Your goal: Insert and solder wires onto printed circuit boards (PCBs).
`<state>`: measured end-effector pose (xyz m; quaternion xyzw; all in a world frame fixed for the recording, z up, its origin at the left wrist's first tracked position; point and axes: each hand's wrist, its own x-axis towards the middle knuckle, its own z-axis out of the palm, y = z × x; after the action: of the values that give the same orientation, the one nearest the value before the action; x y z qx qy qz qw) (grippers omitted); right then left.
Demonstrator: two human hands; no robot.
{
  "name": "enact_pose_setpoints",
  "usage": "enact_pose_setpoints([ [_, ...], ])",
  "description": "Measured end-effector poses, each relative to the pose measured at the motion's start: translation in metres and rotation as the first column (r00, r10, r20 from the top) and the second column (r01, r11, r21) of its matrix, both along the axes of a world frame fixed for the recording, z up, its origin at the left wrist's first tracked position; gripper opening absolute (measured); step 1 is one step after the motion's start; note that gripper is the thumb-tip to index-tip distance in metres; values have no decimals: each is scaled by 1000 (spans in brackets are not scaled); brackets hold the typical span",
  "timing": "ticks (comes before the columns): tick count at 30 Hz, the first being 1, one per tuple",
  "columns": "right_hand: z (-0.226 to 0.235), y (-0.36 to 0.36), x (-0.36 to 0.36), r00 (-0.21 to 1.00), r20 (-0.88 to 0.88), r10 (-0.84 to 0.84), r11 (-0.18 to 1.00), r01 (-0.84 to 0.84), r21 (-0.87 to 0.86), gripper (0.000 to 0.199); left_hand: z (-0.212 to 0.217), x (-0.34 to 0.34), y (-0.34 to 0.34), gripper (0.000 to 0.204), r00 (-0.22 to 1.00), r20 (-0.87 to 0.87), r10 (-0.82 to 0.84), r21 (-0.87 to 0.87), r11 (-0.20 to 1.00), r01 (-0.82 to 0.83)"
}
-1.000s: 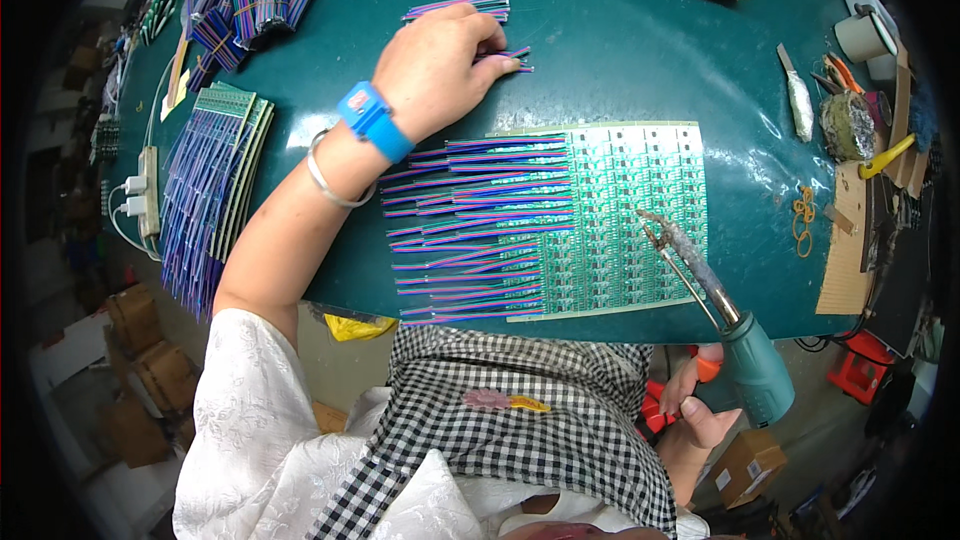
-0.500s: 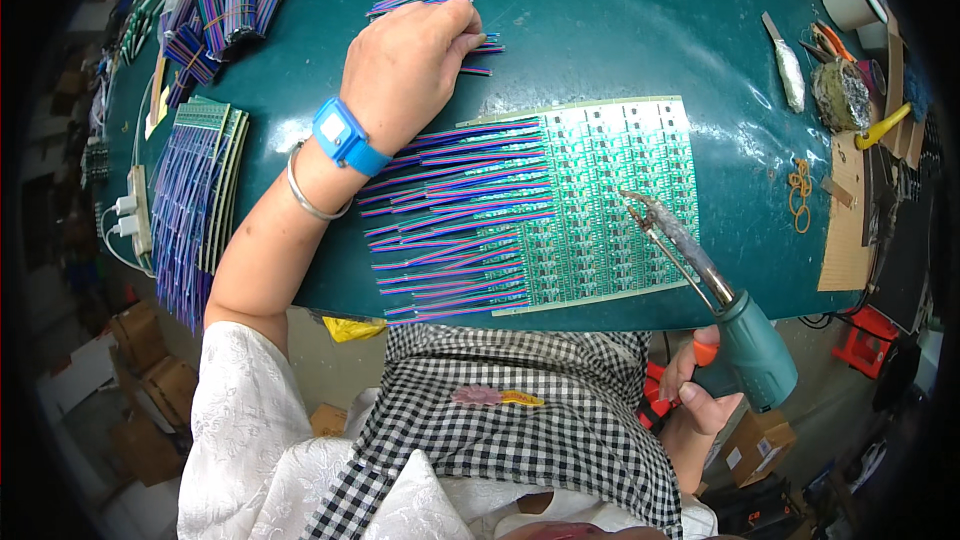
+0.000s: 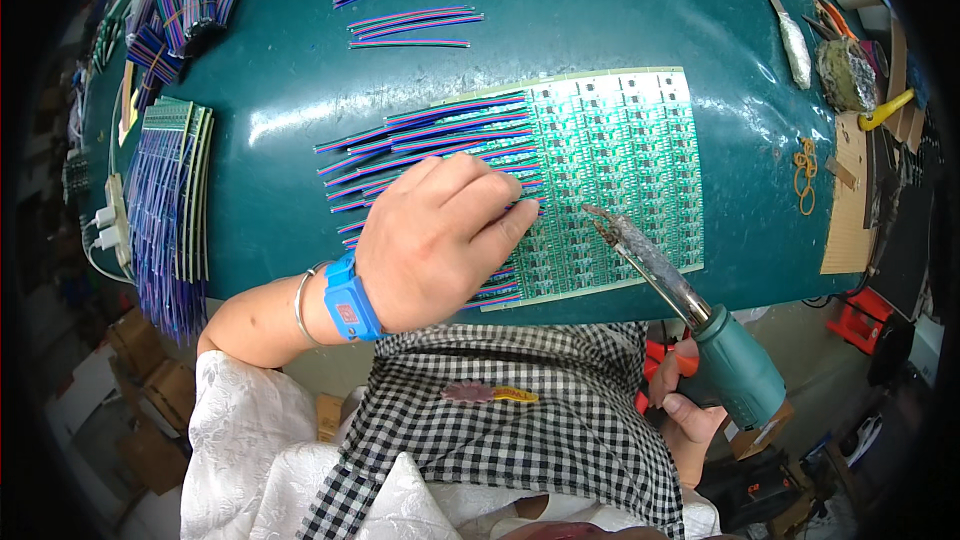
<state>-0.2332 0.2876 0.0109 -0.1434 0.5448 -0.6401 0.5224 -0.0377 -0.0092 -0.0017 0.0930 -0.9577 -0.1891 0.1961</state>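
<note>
My left hand (image 3: 440,240), wearing a blue wrist strap and a metal bangle, is over the green circuit board panel (image 3: 610,170). Its thumb and index finger are pinched on a thin multicoloured wire strip (image 3: 541,204), mostly hidden by the hand, at the panel's wired side. Rows of similar blue, pink and black wires (image 3: 420,135) run leftward from the panel. At the lower right, my right hand (image 3: 685,402) is closed round the grip of a green soldering gun (image 3: 740,365). The gun's metal tip (image 3: 597,216) hovers over or touches the panel; I cannot tell which.
Loose wire strips (image 3: 410,25) lie at the table's far side. Wired panels are stacked (image 3: 175,200) at left, below bundled wires (image 3: 195,0). At right are a wrapped knife (image 3: 790,40), rubber bands (image 3: 805,175), cardboard (image 3: 848,210) and a round dark lump (image 3: 846,75).
My left hand has come from the loose wires at the far side down to the panel. The soldering gun's tip has shifted slightly left and down. The whole view has shifted a little.
</note>
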Motion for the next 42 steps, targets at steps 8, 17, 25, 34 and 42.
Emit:
enact_pose_setpoints([
  [8, 1, -4, 3, 1000, 14, 0, 1000, 0, -12, 65, 21, 4, 12, 40, 981, 189, 36, -141, 990, -9],
  [17, 3, -6, 4, 999, 26, -24, 1000, 24, 9, 64, 10, 7, 11, 41, 992, 126, -3, 120, 993, -12],
  [25, 6, -5, 8, 998, 15, -62, 994, 60, 92, 65, 2, 7, 9, 45, 993, 115, -39, 142, 990, 23],
  [34, 1, -5, 11, 995, -102, -11, 975, 33, 220, 60, 0, 5, 11, 46, 996, 89, -29, 107, 994, 20],
  [42, -9, -4, 7, 987, -141, 74, 972, -40, 231, 46, -2, 5, 12, 44, 997, 78, -24, 119, 993, 15],
])
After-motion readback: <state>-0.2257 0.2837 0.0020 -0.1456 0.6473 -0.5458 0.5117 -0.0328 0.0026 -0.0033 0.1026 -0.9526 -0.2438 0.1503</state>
